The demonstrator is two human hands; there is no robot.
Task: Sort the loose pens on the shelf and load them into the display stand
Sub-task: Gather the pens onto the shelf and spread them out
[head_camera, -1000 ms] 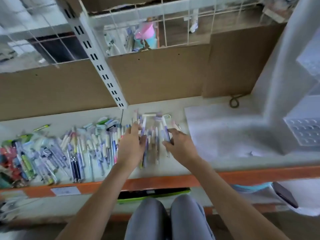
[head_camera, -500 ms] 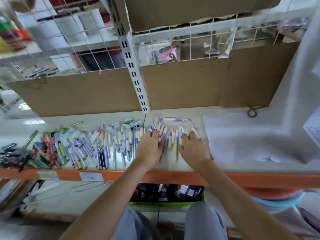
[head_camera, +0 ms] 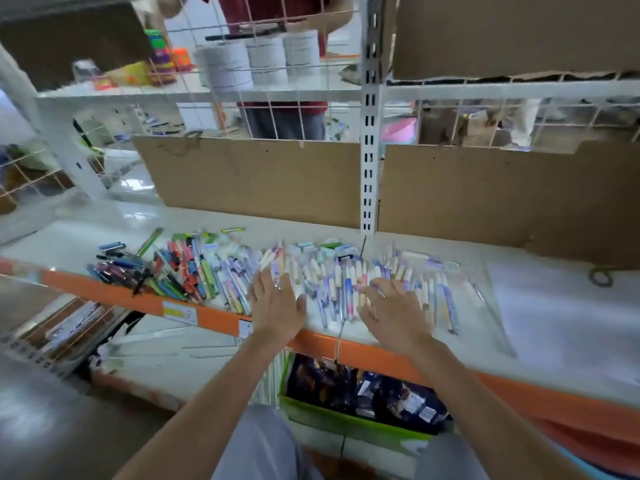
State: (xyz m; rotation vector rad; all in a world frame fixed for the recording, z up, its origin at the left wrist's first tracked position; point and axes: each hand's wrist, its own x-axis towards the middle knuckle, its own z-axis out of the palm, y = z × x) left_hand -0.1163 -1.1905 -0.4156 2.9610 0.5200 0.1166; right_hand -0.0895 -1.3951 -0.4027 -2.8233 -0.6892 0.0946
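While I look down from the head camera, my left hand (head_camera: 275, 301) lies flat on the spread of pens (head_camera: 346, 282), palm down, fingers straight and close together, a ring showing on one finger. It grips nothing; the fingertips rest on the pale-barrelled pens at the middle of the row. My right hand (head_camera: 394, 308) sits at about 3 o'clock from the left, well apart from it, palm down too, fingers fanned wide and a little bent, tips touching the pens beneath them. I cannot tell whether any single pen is pinched there; nothing appears lifted.

The pens lie side by side across the white shelf (head_camera: 554, 327), most pointing toward 12 o'clock. The pastel, cream and lilac ones run between and around my hands; at 9 o'clock from my left hand sits a denser heap of brighter pens (head_camera: 180, 271), red, green and dark blue, reaching the shelf's orange front edge (head_camera: 104, 292). A loose green pen (head_camera: 232, 230) lies alone at 11 o'clock from that heap.

A brown cardboard sheet (head_camera: 256, 181) stands behind the pens at 12 o'clock, with a white slotted upright (head_camera: 370, 140) beside it. A small dark ring (head_camera: 601, 277) lies on the shelf at 3 o'clock from my right hand. Below the shelf, at 6 o'clock, a green-rimmed box (head_camera: 353, 427) holds dark packets. The display stand does not show in this view.
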